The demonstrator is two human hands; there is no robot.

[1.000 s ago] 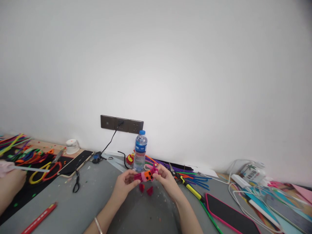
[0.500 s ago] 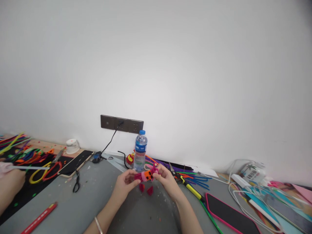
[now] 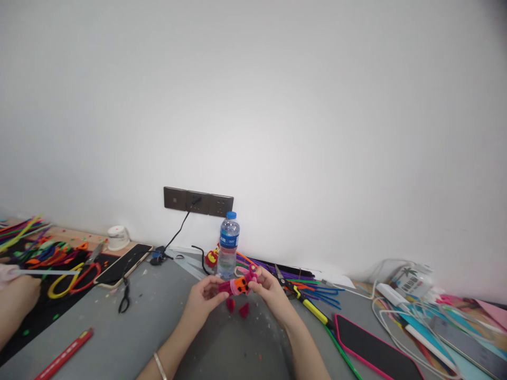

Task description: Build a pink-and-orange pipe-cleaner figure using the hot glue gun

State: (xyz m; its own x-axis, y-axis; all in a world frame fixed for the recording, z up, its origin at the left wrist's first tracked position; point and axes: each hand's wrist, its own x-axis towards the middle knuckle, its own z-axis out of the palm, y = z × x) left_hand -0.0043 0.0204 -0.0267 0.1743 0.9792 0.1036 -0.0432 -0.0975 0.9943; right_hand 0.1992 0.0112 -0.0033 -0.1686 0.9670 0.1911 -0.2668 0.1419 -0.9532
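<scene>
Between my two hands is a small pipe-cleaner figure [image 3: 240, 285], magenta and pink with an orange, black-spotted middle. My left hand [image 3: 206, 297] pinches its magenta end, while my right hand [image 3: 270, 293] grips the other end with thumb and fingers. Part of the figure is hidden by my fingertips. Just below it on the grey table [image 3: 237, 348] lie two small red pieces [image 3: 244, 310]. A water bottle [image 3: 228, 247] with a blue cap stands upright behind my hands, and a red and yellow fuzzy figure [image 3: 212, 257] sits beside it.
Pipe cleaners [image 3: 320, 294] and yellow-black scissors [image 3: 307, 303] lie to the right, near a pink-edged phone [image 3: 376, 345] and white cables [image 3: 382, 316]. Leftward are another phone [image 3: 123, 265], yellow-red scissors [image 3: 75, 277], a red cutter [image 3: 65, 354] and another person's hand [image 3: 19, 301].
My hands and the figure between them stay almost still. The other person's hand at the left edge shifts very slightly.
</scene>
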